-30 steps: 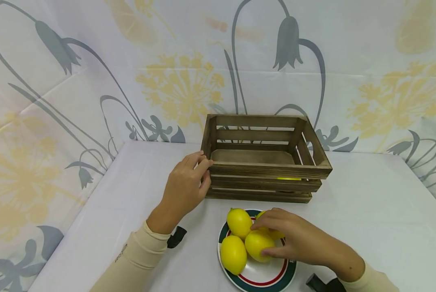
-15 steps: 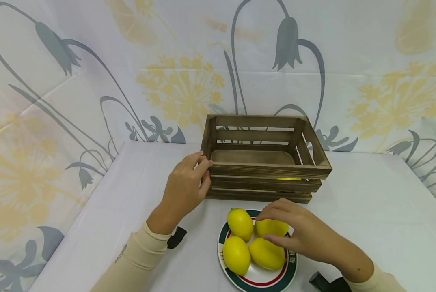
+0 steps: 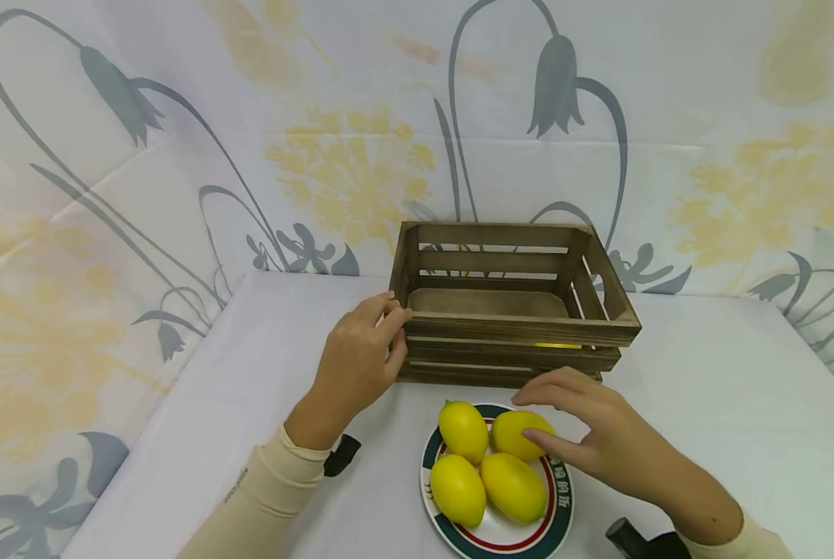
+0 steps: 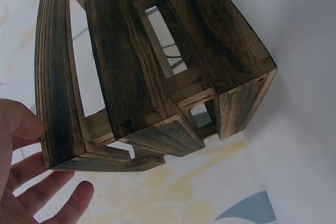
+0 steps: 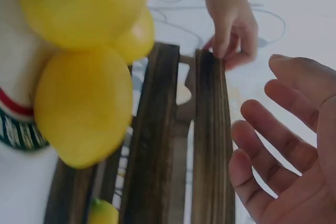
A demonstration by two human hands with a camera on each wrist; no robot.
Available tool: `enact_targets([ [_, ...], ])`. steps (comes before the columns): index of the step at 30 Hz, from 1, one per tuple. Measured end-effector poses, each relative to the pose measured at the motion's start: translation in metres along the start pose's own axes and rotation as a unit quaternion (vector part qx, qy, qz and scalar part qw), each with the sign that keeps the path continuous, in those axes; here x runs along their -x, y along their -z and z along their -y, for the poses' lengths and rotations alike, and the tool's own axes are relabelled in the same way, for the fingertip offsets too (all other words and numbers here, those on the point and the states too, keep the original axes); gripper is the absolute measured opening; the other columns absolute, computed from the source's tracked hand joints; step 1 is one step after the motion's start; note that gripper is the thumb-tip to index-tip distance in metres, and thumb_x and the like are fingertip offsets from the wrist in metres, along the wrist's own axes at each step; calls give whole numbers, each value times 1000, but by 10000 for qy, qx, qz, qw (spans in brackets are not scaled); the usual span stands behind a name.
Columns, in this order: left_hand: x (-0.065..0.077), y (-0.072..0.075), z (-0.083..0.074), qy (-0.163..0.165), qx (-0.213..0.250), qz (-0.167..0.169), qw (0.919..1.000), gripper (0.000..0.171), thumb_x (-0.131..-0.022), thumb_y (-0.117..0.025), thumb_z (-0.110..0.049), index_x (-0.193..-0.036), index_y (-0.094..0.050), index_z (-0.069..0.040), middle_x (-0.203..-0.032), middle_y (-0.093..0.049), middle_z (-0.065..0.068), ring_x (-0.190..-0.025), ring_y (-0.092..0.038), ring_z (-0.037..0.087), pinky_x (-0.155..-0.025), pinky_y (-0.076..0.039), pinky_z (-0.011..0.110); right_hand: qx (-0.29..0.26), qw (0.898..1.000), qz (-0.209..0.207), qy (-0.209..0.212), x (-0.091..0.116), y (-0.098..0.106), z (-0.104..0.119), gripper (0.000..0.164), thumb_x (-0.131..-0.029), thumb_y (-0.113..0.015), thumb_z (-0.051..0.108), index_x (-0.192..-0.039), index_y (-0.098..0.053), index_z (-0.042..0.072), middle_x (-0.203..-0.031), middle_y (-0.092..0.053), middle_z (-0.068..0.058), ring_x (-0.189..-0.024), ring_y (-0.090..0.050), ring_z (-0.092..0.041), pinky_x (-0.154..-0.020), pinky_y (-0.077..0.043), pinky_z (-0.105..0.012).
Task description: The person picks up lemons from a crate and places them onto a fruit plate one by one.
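My left hand point(image 3: 361, 345) grips the front left corner of a brown slatted wooden crate point(image 3: 515, 330). In the left wrist view its thumb point(image 4: 23, 121) lies on the front of the top slat, other fingers beyond the end. Several yellow lemons point(image 3: 515, 487) sit together on a round plate point(image 3: 427, 505) with a green and red rim, in front of the crate. My right hand point(image 3: 592, 427) hovers over the plate's right back side, fingers spread and relaxed, holding nothing. In the head view its thumb overlaps the back right lemon point(image 3: 511, 433).
Through the crate's front slats shows something yellow point(image 3: 558, 345); in the right wrist view a lemon point(image 5: 102, 212) is visible low among the slats. A white cloth point(image 3: 710, 373) covers the table. Behind stands a flower-patterned curtain point(image 3: 361, 178).
My right hand has let go of the front right lemon and moved right and back, away from it. That lemon now lies slightly further right. The left hand stays on the crate.
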State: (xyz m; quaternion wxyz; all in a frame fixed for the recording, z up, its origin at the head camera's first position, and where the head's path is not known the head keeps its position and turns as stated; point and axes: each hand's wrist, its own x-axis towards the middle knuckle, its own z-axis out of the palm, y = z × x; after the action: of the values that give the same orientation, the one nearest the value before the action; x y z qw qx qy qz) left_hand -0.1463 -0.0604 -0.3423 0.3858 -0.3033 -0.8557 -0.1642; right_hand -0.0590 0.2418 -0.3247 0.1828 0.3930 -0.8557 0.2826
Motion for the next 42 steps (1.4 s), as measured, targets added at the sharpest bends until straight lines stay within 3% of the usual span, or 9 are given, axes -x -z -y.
enact_targets([
  [2, 0, -1, -1, -36, -32, 1, 10000, 18, -87, -65, -3, -103, -71, -8, -105, -67, 11, -116, -67, 27, -88, -58, 42, -9, 9999, -139, 56, 0, 7, -2, 28, -92, -71, 34, -116, -69, 20, -116, -65, 7, -106, -62, -6, -96, -44, -7],
  [5, -1, -1, -1, -39, -51, 2, 10000, 17, -88, -64, -4, -103, -71, -9, -106, -68, 11, -116, -67, 27, -87, -58, 42, 140, 9995, -269, 102, -4, 19, -5, 34, -97, -60, 44, -115, -70, 17, -117, -66, 5, -107, -62, -5, -94, -46, -7],
  [11, -1, 1, 1, -33, -33, -22, 10000, 18, -88, -65, -3, -103, -71, -8, -105, -68, 11, -115, -67, 27, -88, -58, 41, 460, 9978, -412, 247, -27, 46, -14, 27, -88, -77, 16, -115, -71, 14, -114, -68, 1, -99, -63, -5, -84, -49, -7],
  [19, -1, 3, 0, -63, 22, -86, 9999, 17, -87, -65, -3, -103, -71, -8, -104, -67, 11, -114, -67, 27, -89, -58, 41, 1066, 9931, -398, 276, -64, 78, -30, 33, -81, -78, 2, -111, -72, 14, -94, -67, 8, -74, -54, 2, -65, -44, -10],
  [22, -1, 3, 0, -58, 22, -106, 9999, 18, -86, -66, -3, -103, -71, -8, -105, -67, 11, -114, -68, 28, -88, -58, 41, 1212, 9925, -139, 44, -75, 84, -37, 33, -81, -77, 0, -110, -71, 14, -91, -66, 8, -72, -50, 2, -61, -41, -13],
  [27, -1, 2, 0, -50, 51, -116, 9999, 18, -86, -66, -2, -103, -71, -8, -105, -67, 11, -113, -68, 27, -89, -58, 40, 1325, 9886, 545, -470, -88, 87, -50, 27, -88, -73, 7, -115, -69, 12, -101, -70, 2, -80, -59, -5, -67, -51, -21],
  [35, -1, 1, 1, -40, 28, -150, 9999, 17, -87, -66, -4, -102, -72, -8, -104, -67, 11, -112, -68, 27, -90, -58, 40, 965, 9763, 1492, -1235, -109, 84, -73, 23, -96, -67, 18, -117, -69, 8, -107, -72, -2, -83, -60, -11, -72, -52, -29],
  [42, 1, -1, 1, -17, 49, -179, 9998, 16, -86, -67, -3, -101, -72, -8, -104, -67, 10, -112, -68, 27, -90, -58, 39, 636, 9604, 2080, -1743, -120, 74, -86, 26, -100, -61, 25, -120, -69, 10, -113, -72, -5, -105, -67, -25, -91, -53, -50],
])
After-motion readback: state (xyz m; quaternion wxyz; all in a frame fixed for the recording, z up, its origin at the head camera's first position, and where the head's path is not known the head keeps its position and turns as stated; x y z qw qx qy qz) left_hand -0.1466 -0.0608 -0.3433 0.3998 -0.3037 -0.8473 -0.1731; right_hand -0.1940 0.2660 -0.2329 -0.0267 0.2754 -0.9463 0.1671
